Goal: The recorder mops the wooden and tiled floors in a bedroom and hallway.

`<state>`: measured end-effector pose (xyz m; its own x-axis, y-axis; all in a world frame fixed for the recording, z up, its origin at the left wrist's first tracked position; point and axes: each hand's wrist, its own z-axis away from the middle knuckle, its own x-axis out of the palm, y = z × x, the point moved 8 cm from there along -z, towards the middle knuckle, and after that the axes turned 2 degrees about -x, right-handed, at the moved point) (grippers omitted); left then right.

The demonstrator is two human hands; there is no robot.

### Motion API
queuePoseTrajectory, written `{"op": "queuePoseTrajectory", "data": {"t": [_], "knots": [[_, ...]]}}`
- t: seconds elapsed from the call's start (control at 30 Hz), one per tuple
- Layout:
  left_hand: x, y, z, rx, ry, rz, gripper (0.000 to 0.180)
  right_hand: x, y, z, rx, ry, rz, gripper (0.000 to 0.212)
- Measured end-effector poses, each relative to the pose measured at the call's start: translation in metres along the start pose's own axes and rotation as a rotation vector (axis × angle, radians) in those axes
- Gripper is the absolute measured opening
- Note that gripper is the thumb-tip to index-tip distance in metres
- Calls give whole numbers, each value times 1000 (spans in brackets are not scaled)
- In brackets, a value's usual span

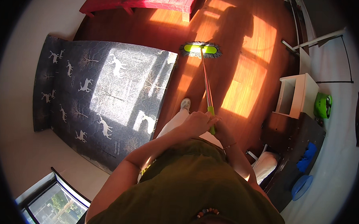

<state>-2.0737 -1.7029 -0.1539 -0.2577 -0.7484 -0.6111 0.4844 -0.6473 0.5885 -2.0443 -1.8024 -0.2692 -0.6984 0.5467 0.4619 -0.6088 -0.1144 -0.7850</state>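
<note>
A flat dust mop with a bright green plate (192,48) and a grey fringed pad lies on the sunlit wooden floor ahead of me. Its thin, shiny pole slants back toward my body and ends in a green grip. My left hand (198,123) is closed around that grip from the left. From the other side my right hand (223,131) also closes on it, close against the left. The fingers overlap, so part of the grip is hidden between them.
A grey bed (79,104) with white deer patterns stands at my left. A red-covered bench or bed (151,0) lies at the far end. Along the right are a small white cabinet (302,94), a green helmet-like object (323,105), a dark table (290,175) and a blue bowl-shaped thing (302,187).
</note>
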Motion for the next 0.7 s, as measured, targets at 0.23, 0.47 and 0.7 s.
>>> {"op": "queuePoseTrajectory", "data": {"t": [0.23, 0.47, 0.7], "knots": [[-11, -25, -109, 297, 20, 108, 49, -37, -41, 18, 550, 316, 116, 29], [19, 2, -173, 592, -80, -213, 66, -41, -123, 8, 701, 76, 320, 41], [-20, -19, -270, 479, -183, -231, 44, -98, -153, -97, 686, -198, 528, 37]]}}
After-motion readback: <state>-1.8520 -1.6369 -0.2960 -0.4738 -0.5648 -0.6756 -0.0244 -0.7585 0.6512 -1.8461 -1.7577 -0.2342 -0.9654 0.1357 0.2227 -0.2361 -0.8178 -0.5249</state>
